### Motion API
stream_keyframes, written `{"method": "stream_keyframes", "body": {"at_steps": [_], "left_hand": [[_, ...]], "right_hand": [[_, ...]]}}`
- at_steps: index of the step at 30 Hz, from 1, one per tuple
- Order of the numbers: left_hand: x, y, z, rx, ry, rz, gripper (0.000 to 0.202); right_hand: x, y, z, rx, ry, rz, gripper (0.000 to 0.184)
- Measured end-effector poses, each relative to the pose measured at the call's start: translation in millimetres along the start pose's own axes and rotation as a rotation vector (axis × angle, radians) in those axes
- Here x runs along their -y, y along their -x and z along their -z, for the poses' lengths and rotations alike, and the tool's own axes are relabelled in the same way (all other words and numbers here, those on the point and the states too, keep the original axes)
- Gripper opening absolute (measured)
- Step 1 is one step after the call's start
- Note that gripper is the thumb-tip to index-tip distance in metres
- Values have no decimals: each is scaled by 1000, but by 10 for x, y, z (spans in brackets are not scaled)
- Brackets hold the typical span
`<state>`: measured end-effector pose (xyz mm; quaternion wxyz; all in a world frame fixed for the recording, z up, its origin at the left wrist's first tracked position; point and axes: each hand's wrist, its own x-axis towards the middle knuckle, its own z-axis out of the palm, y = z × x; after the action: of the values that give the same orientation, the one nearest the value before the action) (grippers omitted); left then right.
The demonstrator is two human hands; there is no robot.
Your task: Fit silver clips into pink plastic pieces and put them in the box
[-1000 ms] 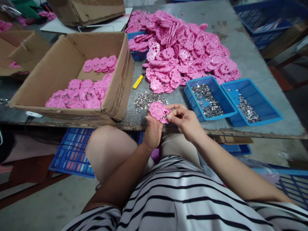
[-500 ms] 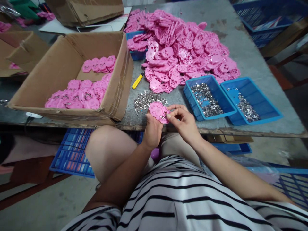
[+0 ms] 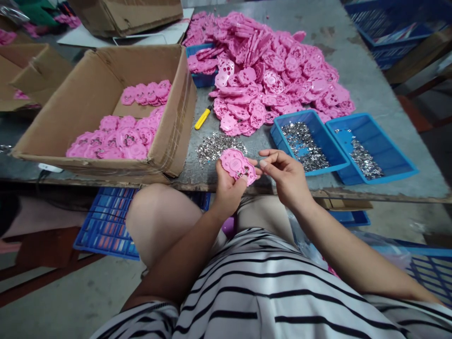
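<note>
My left hand grips a pink plastic part by its edge, thumb on top, above the table's front edge. The part has a wavy outline, and small shiny metal pieces sit at its lower right. Just right of it, my right hand is closed with thumb and forefinger pinched together. Whatever lies between those fingertips is too small to make out. Behind the held part, a heap of small metal pieces lies on the table.
At left stands a cardboard box holding rows of pink parts. A large pile of pink parts covers the table's back. Two blue trays with metal pieces stand at right. A yellow-handled tool lies near the box.
My right hand has drawn off the pink part and moved right. My left hand has shifted slightly right with the part, its thumb now over the lower edge.
</note>
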<state>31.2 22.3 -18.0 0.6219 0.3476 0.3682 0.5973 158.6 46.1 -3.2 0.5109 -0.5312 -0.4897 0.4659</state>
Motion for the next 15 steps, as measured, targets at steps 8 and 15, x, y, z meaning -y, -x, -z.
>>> {"method": "stream_keyframes", "body": {"at_steps": [8,15], "left_hand": [[-31,19,-14,61,-59,-13,50],[-118,36,-18,99,63,61,69]], "right_hand": [[286,-45,344,-176,-18,147,18],[294,-490,1395,-641,631,208,17]]}}
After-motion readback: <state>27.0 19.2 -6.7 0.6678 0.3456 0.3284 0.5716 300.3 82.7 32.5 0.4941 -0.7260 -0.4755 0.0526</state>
